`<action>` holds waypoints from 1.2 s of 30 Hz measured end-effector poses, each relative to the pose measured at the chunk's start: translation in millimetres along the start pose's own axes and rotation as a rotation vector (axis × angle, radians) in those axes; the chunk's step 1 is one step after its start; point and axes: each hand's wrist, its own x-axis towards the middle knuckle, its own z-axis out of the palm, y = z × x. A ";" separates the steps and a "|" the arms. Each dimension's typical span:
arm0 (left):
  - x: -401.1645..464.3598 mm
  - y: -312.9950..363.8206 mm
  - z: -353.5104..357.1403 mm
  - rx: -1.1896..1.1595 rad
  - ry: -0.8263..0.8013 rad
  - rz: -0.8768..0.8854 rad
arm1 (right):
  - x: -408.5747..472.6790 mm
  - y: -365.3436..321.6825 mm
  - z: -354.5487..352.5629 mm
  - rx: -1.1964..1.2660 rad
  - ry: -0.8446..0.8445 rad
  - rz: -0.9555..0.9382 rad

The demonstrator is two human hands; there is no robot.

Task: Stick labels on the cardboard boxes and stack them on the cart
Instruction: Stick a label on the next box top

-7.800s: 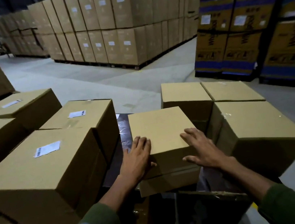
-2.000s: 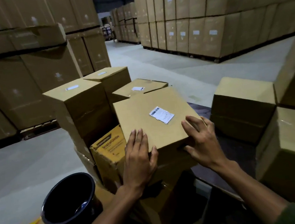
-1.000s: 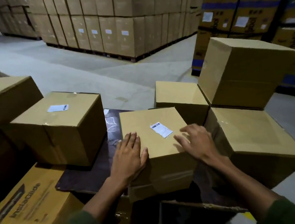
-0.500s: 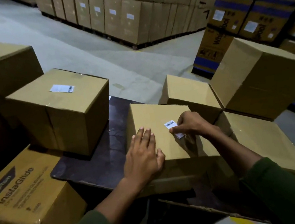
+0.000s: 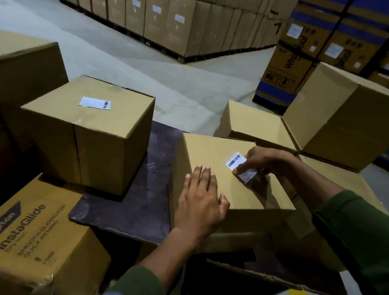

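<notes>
You are pinching the label with your right hand, fingers curled down onto its right-hand and lower edge; the barcode end is lying flat on the box, while the end under your fingers is looking partly lifted, though the shadow there is making that hard to confirm. Just to the left of that pinch, your left hand is lying flat on the same box top, fingers straight and close together, thumb spread toward the near edge, holding nothing. The box under both hands is sitting on a dark board, which is showing bare to the left of your left hand. Further left and beyond, a second box is standing on that board, already carrying a white barcode label on its top. Nearer you on the left, a printed carton marked "InstaGlide" is sitting lower than the board. To the right of the pinch, plain boxes are stacked: a low one just behind the box you are working on, and a large tilted one resting on top of another. Beyond your hands, across the grey floor, rows of stacked cartons are standing, most of them labelled.
</notes>
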 end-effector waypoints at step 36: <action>-14.0 9.2 -13.4 0.326 0.026 -0.048 | -17.7 95.5 21.1 0.527 0.139 -0.555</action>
